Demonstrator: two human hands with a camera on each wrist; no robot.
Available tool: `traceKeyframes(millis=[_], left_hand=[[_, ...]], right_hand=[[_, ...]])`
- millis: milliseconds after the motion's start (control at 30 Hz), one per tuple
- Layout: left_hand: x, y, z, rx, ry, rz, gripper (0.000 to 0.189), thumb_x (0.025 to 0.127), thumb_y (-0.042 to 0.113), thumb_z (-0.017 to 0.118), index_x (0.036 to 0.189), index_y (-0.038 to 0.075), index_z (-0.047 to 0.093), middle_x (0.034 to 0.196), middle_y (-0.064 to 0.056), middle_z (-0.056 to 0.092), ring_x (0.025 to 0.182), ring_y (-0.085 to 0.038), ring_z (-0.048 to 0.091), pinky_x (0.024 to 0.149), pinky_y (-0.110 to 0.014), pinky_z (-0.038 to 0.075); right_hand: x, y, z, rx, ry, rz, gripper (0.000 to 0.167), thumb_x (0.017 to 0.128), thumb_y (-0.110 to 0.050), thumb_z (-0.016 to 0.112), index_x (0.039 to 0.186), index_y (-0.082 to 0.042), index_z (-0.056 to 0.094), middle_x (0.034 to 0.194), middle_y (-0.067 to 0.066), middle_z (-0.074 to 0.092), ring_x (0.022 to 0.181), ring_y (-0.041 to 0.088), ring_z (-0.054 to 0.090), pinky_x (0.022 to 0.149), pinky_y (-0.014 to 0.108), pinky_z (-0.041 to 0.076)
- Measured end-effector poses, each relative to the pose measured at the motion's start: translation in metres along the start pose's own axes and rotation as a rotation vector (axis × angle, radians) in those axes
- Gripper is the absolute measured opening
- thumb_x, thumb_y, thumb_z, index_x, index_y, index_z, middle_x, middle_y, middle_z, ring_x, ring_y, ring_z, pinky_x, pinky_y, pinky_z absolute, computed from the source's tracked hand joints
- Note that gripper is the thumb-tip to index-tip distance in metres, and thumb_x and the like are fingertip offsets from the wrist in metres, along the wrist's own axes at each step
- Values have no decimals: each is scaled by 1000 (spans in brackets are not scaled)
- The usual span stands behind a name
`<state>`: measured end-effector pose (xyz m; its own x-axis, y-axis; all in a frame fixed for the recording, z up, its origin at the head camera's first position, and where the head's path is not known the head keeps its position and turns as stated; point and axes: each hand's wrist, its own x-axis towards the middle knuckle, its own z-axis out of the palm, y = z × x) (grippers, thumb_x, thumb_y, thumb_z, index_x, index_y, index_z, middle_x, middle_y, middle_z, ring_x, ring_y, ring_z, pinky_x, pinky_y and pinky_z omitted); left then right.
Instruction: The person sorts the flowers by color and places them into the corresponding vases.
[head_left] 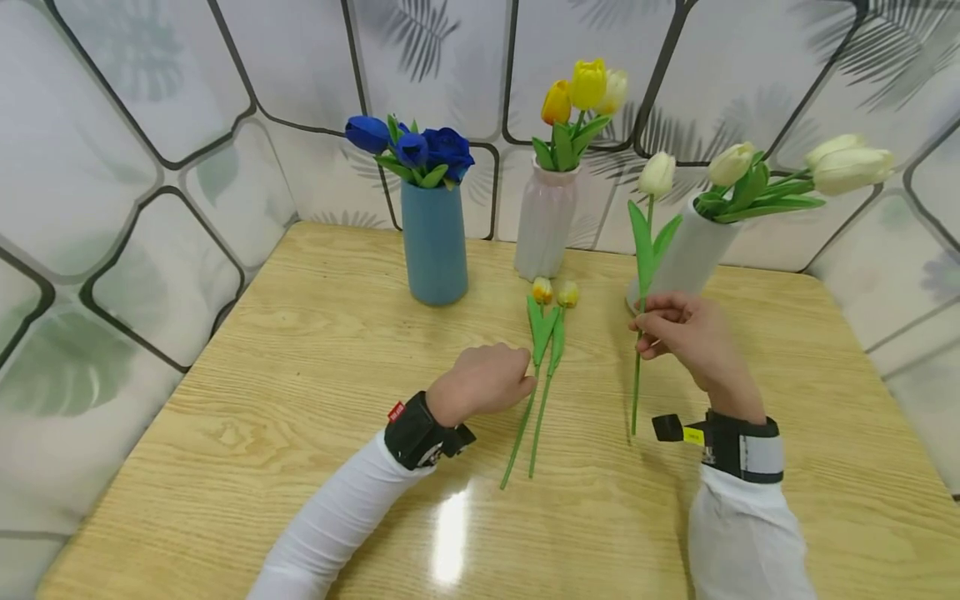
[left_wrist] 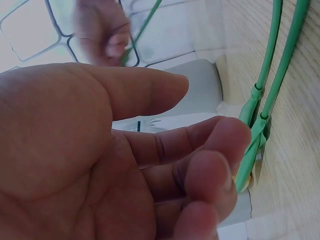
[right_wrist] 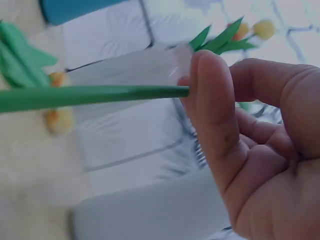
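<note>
My right hand pinches the green stem of a white tulip between thumb and fingers. The tulip stands nearly upright, bloom at the top, in front of a white vase that holds more white tulips. My left hand hovers low over the table with loosely curled fingers and nothing in its palm. Just beside it, two yellow-orange tulips lie side by side on the wood, blooms pointing to the back.
At the back left stands a blue vase of blue flowers. A pale pink vase with yellow, orange and white tulips is at the back middle. Patterned panels enclose the wooden table behind and at both sides.
</note>
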<state>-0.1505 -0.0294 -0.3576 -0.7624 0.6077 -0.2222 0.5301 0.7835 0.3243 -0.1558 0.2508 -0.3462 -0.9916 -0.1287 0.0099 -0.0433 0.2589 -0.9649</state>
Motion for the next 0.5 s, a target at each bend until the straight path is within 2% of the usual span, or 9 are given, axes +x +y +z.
traceKeyframes(millis=[100,233,333,367,400,433,500], left_hand=[[0,0,0,-6,-2,-1,24,105,26,48,86,12,54,67,1,44,55,-14,42,51,-28,33],[-1,0,0,-10,-7,-5,24,105,27,49,87,12,54,67,1,44,55,-14,42,51,-28,33],[0,0,0,-10,-9,-10,24,105,27,50,86,13,55,66,1,44,54,-14,42,51,-28,33],[0,-1,0,-13,-9,-12,24,105,27,50,86,13,55,66,1,44,54,-14,42,51,-28,32],[0,0,0,-15,-10,-12,24,105,27,50,86,13,55,66,1,44,54,-14,42,51,-28,32],[0,0,0,-16,-11,-13,24,104,28,50,86,13,55,66,1,44,54,-14,42,51,-28,32],[1,0,1,-21,-12,-9,24,104,28,50,86,13,55,66,1,44,54,-14,42,51,-28,32]], right_hand=[[-8,-16,7,11,63,-120,17,96,-5,64,110,4,60,86,0,70,67,12,69,59,27,57],[-15,-31,18,-109,163,-322,12,94,0,65,105,4,65,87,-1,71,71,8,69,59,22,56],[-17,-37,26,-255,299,-530,14,90,7,66,103,6,69,91,-6,72,76,2,68,62,15,53],[-17,-39,28,-261,355,-586,15,87,8,68,101,6,70,91,-8,72,78,1,68,64,14,52],[-16,-39,29,-305,413,-653,14,87,5,71,100,4,72,93,-11,72,82,-2,68,68,12,50],[-16,-39,30,-299,455,-720,14,86,2,73,101,4,73,95,-9,73,85,-2,68,72,12,50],[-13,-40,30,-114,449,-827,18,86,-1,75,103,7,72,100,-3,74,93,3,69,82,15,50]])
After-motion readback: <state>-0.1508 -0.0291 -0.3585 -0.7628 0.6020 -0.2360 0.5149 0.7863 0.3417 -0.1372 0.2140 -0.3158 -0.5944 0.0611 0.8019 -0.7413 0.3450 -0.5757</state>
